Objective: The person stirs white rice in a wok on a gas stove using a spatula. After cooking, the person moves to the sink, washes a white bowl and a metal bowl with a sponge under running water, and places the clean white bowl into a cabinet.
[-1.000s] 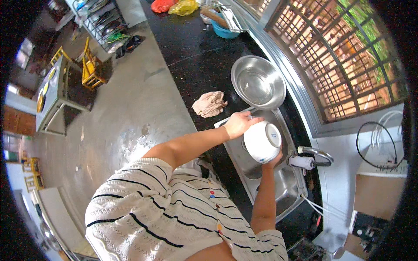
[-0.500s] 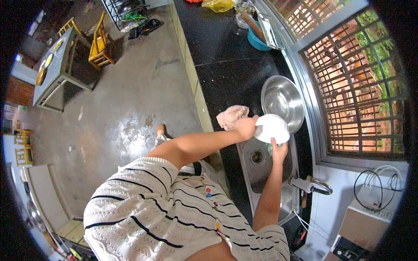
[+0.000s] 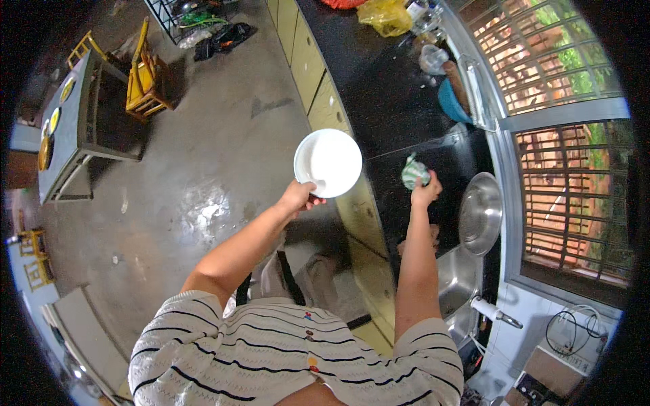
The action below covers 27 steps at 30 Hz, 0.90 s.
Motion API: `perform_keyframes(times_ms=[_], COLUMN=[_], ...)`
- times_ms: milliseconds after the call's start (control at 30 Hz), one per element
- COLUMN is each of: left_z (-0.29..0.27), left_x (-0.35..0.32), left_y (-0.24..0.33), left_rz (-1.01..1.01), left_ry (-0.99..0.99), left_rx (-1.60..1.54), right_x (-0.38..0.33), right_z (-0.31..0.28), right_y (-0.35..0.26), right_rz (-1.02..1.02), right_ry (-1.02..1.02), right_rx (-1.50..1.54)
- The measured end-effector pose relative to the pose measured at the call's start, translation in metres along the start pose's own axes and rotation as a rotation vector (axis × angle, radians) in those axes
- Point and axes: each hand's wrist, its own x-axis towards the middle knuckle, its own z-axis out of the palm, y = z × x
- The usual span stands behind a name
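Observation:
A white bowl [image 3: 329, 162] is in my left hand [image 3: 296, 197], held by its near rim over the front edge of the counter, with the fingers curled beneath. Its rounded shape faces up, bright with glare. My right hand [image 3: 426, 193] reaches over the black counter [image 3: 393, 122], closed on a crumpled green-and-white cloth [image 3: 414, 172]. Under my right forearm lies a pinkish cloth [image 3: 434, 235], mostly hidden.
Right of my right forearm are a steel basin [image 3: 481, 215] and a sink [image 3: 459, 277] with a tap [image 3: 494, 311]. A blue basin [image 3: 449, 101] and yellow bag [image 3: 384, 17] stand farther along the counter. At far left are a table [image 3: 71, 128] and a yellow chair [image 3: 144, 78].
My left hand has carried the bowl leftward, away from the sink. My right hand has let go of the bowl and moved forward over the counter with the green-and-white cloth.

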Motion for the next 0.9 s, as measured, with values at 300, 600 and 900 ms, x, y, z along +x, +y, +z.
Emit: perform_keyframes(times_ms=[300, 600, 900], left_z=[-0.053, -0.121, -0.168], left_x=[0.007, 0.008, 0.029], left_y=[-0.007, -0.011, 0.019], left_rz=[-0.205, -0.238, -0.344], left_ry=[-0.028, 0.112, 0.02], left_rx=[-0.464, -0.486, -0.16], right_x=[-0.15, -0.152, -0.339], right_z=[0.067, 0.105, 0.056], right_y=[-0.062, -0.055, -0.021], right_rz=[1.23, 1.259, 1.172], right_ry=[-0.293, -0.051, -0.327], right_rx=[1.275, 1.756, 0.901])
